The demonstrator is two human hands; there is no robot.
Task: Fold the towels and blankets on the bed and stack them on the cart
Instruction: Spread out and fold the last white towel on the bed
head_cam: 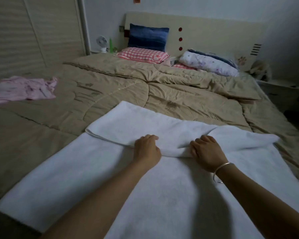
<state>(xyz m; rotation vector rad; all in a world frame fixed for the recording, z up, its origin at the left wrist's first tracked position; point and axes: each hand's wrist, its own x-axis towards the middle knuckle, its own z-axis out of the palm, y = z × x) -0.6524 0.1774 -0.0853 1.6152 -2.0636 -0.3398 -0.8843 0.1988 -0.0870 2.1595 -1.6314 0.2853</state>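
Observation:
A large white towel [162, 190] lies spread across the near end of the bed, over the tan quilt [145, 90]. Its far part is doubled back toward me, so a folded edge runs across the middle. My left hand [146, 149] grips that folded edge, fingers curled into the cloth. My right hand [207, 152], with a silver bangle on the wrist, grips the same edge a little to the right, where the cloth bunches between the two hands. No cart is in view.
A crumpled pink cloth [24, 88] lies at the bed's left edge. A blue cushion [148, 37], a red checked pillow [141, 55] and a rolled floral blanket [211, 63] sit by the headboard. A wardrobe [24, 31] stands left, a white nightstand [281, 90] right.

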